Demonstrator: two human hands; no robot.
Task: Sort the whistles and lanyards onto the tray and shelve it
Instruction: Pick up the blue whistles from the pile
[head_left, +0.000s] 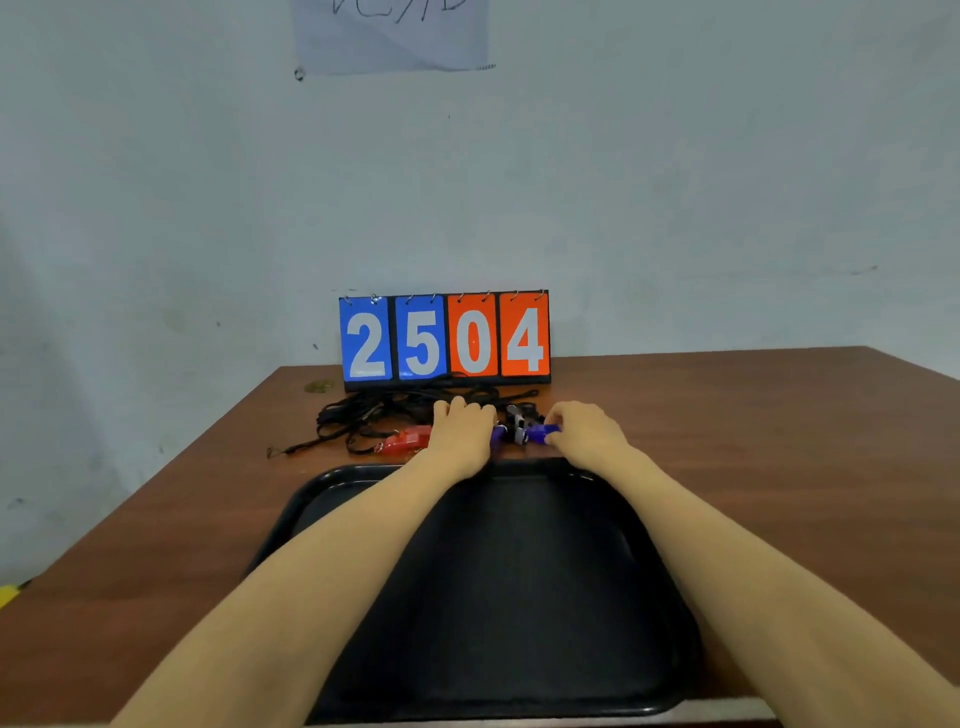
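Right hand (582, 437) pinching blue whistle (543, 432), left hand (460, 434) over black lanyards (363, 413), grip unclear, black tray (519, 597) nearer.

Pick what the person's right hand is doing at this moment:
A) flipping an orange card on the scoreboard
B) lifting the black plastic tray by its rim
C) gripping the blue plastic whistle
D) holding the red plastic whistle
C: the right hand reaches past the far rim of the black plastic tray, and its fingers curl round the blue plastic whistle on the brown wooden table.
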